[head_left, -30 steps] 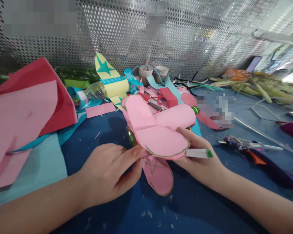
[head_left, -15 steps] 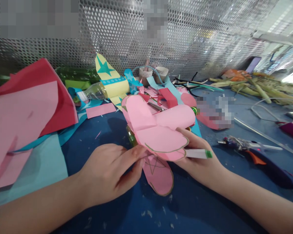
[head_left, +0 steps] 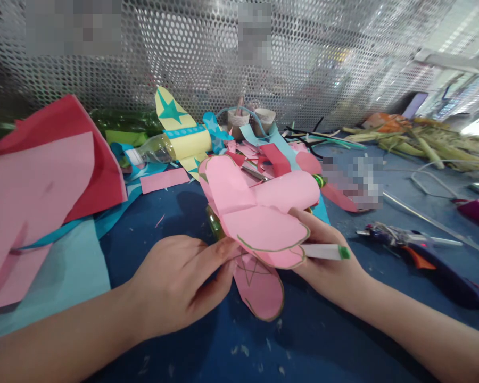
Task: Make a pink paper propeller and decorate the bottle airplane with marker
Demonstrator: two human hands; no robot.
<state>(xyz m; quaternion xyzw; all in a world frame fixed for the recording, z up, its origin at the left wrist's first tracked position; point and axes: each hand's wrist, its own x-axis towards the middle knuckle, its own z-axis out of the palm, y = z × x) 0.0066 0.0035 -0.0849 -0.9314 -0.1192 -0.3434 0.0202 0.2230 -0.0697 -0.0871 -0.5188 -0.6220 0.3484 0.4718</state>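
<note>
A pink paper plane (head_left: pixel 267 226) with rounded wings and a rolled body is in front of me. Dark outlines run along its edges, and a star is drawn on the lowest flap. Green bottle parts (head_left: pixel 214 222) show at its left and far right. My left hand (head_left: pixel 189 271) pinches the paper near the star between thumb and fingers. On the right side, my right hand (head_left: pixel 323 247) has a white marker pen (head_left: pixel 323 251) with a green end in its grip. Its fingertips are hidden behind the paper, so their contact with the plane cannot be seen.
A yellow-and-blue bottle plane (head_left: pixel 189 142) lies behind, beside pink scraps and scissors (head_left: pixel 254 173). Red sheets (head_left: pixel 107 159) and pink sheets (head_left: pixel 43 186) are piled at left. A glue gun (head_left: pixel 431 260) lies at right on the blue table (head_left: pixel 207 351), near a cable and dried husks (head_left: pixel 427 141).
Almost nothing differs. The marker in my right hand has shifted very slightly to the right, and the near wing has dipped a little.
</note>
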